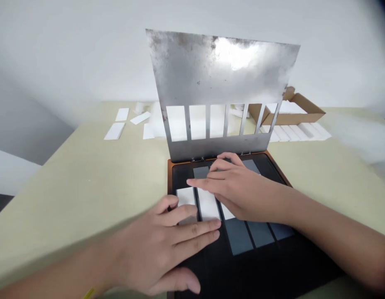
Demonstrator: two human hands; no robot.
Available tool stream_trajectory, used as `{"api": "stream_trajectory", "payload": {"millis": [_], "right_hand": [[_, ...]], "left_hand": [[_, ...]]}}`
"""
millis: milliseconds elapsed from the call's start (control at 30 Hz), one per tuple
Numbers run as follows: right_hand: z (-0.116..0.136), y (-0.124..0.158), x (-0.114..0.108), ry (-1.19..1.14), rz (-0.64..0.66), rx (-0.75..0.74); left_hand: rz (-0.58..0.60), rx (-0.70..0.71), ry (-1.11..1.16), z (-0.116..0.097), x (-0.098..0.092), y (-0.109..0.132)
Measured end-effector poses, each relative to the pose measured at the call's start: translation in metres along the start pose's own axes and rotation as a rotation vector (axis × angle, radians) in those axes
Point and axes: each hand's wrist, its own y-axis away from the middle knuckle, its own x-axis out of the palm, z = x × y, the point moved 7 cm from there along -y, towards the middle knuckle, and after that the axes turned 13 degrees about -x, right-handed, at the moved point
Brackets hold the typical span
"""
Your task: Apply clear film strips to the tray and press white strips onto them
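Observation:
A black base board (pixel 257 265) with an orange-brown rim lies on the table. Its hinged metal plate (pixel 217 79) stands raised, with several slot windows along its lower part. Grey slots (pixel 242 236) run across the board, and up to three at the left hold white rectangular pieces (pixel 207 203). My left hand (pixel 167 245) lies flat on the board's left part, fingers stretched out across the white pieces. My right hand (pixel 232 187) reaches in from the right, fingers extended flat over the white pieces near the hinge.
The pale yellow-green table (pixel 86 178) carries loose white pieces (pixel 117 124) at the back left. A row of white pieces (pixel 298 133) lies at the back right before an open cardboard box (pixel 304 110). A white wall stands behind.

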Motion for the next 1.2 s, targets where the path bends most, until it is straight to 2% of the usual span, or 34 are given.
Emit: {"api": "stream_trajectory", "payload": {"millis": [133, 267, 367, 500, 667, 833, 900, 1000, 1100, 1200], "right_hand": [[0.002, 0.001, -0.004, -0.047, -0.052, 0.007], [0.004, 0.003, -0.007, -0.097, -0.097, -0.004], [0.005, 0.004, -0.007, -0.099, -0.085, -0.021], [0.005, 0.003, -0.006, -0.093, -0.07, -0.03], [0.004, -0.001, 0.001, -0.053, -0.078, -0.011], [0.003, -0.005, 0.007, -0.014, -0.071, -0.03], [0.002, -0.005, 0.007, -0.004, -0.072, -0.033], [0.0, -0.005, 0.008, 0.024, -0.085, -0.033], [-0.002, -0.006, 0.009, 0.032, -0.1, -0.03], [-0.002, -0.005, 0.008, 0.046, -0.131, -0.032]], "left_hand": [[0.013, -0.011, -0.013, 0.008, 0.0, 0.002], [-0.033, -0.034, -0.031, 0.014, 0.001, 0.005], [-0.047, -0.055, -0.009, 0.017, -0.001, 0.006], [0.008, -0.055, -0.058, 0.017, -0.001, 0.004], [-0.029, -0.158, -0.072, 0.025, -0.001, 0.004], [-0.031, -0.157, -0.101, 0.029, 0.0, 0.007], [-0.073, -0.139, -0.084, 0.025, -0.006, 0.009], [-0.13, -0.05, -0.07, 0.008, -0.013, 0.012], [-0.063, 0.016, -0.091, -0.006, -0.007, 0.007], [0.013, 0.017, -0.088, -0.007, 0.002, 0.001]]}}
